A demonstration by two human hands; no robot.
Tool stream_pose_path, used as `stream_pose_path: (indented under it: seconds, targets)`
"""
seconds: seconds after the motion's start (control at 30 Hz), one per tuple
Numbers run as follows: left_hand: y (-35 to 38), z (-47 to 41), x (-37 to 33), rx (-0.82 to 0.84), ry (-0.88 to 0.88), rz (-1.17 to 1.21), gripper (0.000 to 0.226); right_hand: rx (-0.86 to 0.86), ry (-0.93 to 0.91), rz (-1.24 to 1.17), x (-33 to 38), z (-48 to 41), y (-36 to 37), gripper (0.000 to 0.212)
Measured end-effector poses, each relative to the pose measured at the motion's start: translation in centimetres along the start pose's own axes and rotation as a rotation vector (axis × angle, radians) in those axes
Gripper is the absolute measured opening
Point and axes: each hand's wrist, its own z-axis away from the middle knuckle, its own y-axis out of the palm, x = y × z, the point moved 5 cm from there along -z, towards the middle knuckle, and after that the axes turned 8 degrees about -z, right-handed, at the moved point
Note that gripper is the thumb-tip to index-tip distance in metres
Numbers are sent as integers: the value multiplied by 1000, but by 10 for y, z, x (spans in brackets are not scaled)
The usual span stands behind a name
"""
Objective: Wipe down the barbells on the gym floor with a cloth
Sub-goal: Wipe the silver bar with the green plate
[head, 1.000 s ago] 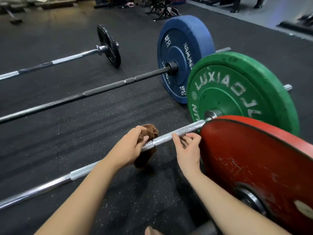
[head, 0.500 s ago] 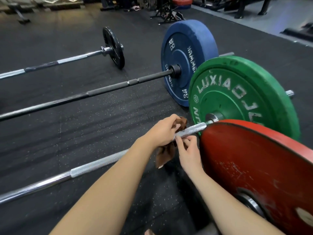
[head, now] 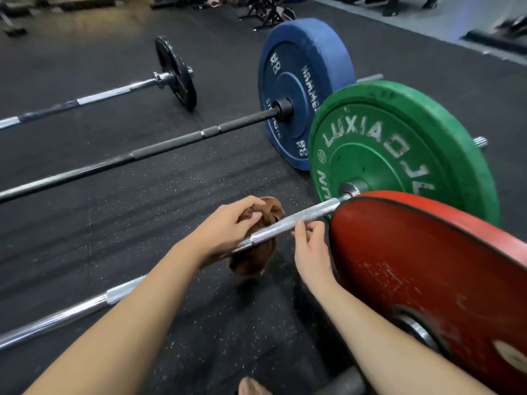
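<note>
My left hand grips a brown cloth wrapped round the silver bar of the barbell with the green plate. The cloth bunches above and hangs below the bar. My right hand sits just right of the cloth, its thumb and curled fingers pinching the knurled bar beside the red plate. Two further barbells lie beyond: a dark bar with a blue plate and a chrome bar with a small black plate.
The barbells lie side by side on black speckled rubber flooring. The red plate stands close against my right forearm. Racks and other gym gear stand at the far edge. A bare toe shows at the bottom.
My left hand has slid the cloth back left along the bar, away from the green plate, after reaching near the collar half a second ago. My right hand stays on the bar.
</note>
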Motion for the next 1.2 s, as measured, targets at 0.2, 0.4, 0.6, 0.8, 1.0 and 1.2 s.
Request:
stream_pose_path:
  seconds: [0.2,0.4,0.6,0.8,1.0,1.2]
  targets:
    - [23,-64,-68,32,139,56,21,12,-12,24,0,2,5,27]
    - [47,-103,-97,104,110,57,22,0,-68,-4,-5,-6,6,25]
    - [17,-55,-38,119,82,20,20,9,-36,5,-2,-5,7,24]
    - [-20,8,13,158,-58,-58,18,-61,-125,79,3,-1,1,28]
    - [-61,18,-14,-41,-2,-134,22,-157,-764,232,60,29,7,47]
    - [-130,14,-17,-190,-3,252,16,420,-305,9,118,15,65,123]
